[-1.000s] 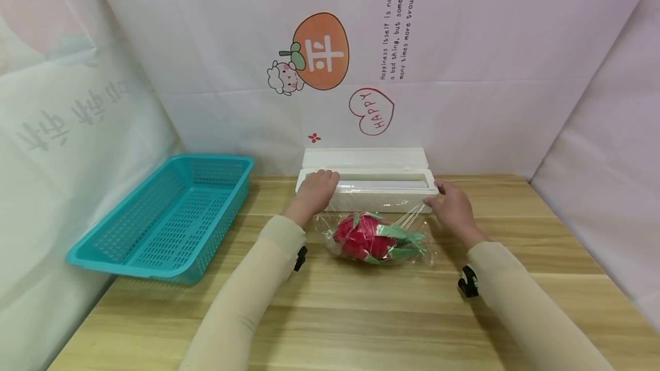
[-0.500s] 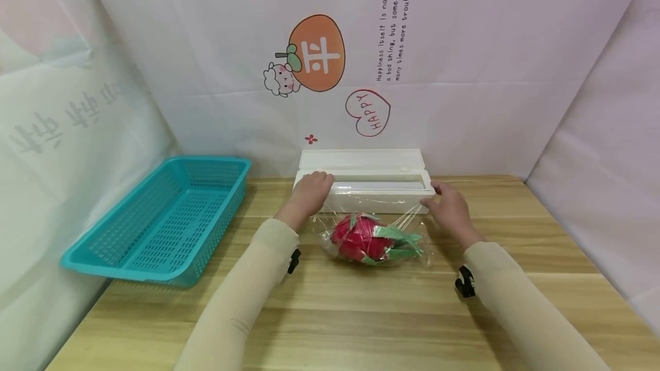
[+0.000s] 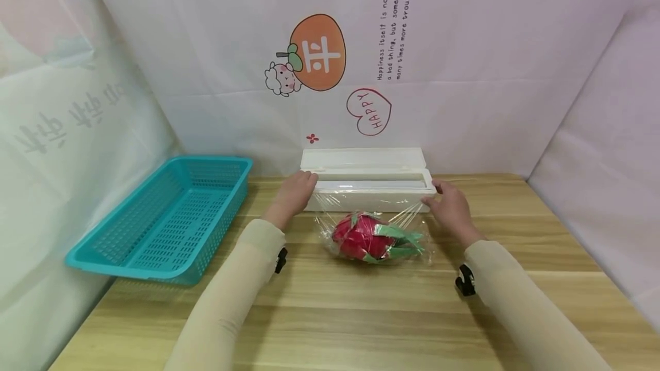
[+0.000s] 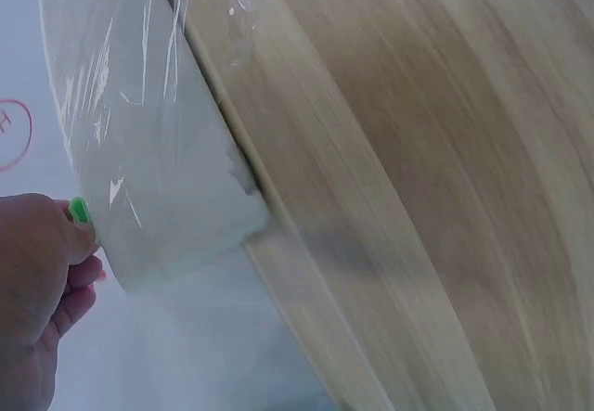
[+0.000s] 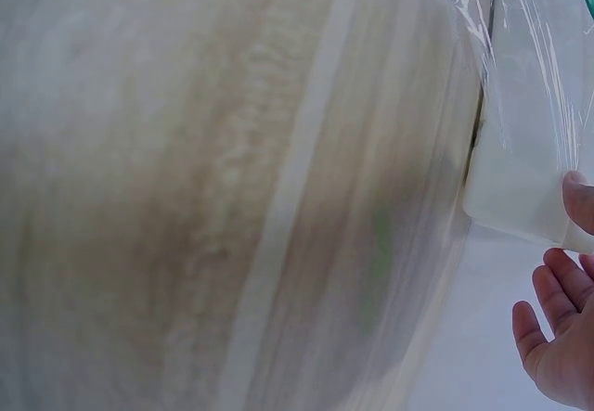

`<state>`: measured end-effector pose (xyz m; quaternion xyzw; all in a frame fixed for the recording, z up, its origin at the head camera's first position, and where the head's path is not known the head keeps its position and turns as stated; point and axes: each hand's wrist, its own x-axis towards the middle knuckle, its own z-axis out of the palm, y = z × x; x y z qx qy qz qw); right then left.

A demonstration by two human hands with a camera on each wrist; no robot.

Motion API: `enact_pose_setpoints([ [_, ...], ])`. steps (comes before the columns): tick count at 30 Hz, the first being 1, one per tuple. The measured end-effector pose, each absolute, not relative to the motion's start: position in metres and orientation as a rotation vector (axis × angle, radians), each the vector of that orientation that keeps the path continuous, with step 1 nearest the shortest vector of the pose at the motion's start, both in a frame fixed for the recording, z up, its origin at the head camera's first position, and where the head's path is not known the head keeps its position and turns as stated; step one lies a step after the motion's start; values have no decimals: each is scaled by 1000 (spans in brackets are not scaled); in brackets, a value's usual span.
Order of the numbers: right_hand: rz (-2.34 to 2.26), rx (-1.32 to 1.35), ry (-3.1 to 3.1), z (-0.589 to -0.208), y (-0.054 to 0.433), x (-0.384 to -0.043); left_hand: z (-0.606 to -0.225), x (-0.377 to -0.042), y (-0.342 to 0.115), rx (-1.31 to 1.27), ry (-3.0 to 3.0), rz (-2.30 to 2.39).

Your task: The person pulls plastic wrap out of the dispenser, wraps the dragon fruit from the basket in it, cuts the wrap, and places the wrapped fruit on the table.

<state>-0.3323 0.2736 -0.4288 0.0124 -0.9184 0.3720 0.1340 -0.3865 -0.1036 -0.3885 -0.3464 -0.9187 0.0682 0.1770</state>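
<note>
A long white cling film box (image 3: 363, 202) stands against the back wall with its lid (image 3: 363, 159) raised and a roll inside. Clear film (image 3: 325, 216) runs down from its front edge over a red dragon fruit (image 3: 361, 237) with green leaf tips, which lies wrapped on the table. At the box's left end my left hand (image 3: 293, 192) pinches a small green slider (image 4: 80, 211) on the edge, mostly hidden by thumb and fingers. My right hand (image 3: 451, 210) holds the right end corner, thumb in front, other fingers beside the end.
A turquoise plastic basket (image 3: 227, 216) stands at the left side of the wooden table (image 3: 361, 314). Printed white cloth (image 3: 464, 107) hangs behind and along both sides. Black camera mounts sit on both wrists.
My left hand has slid left along the box's front edge to its left end, uncovering more of the box and film. The right hand keeps its place, and the fruit lies still.
</note>
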Motion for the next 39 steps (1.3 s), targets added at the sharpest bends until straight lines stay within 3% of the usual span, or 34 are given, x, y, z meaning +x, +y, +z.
enact_pose_setpoints([
  [39, 991, 115, -2672, -429, 275, -332, -392, -381, -131, -927, -2499, -57],
])
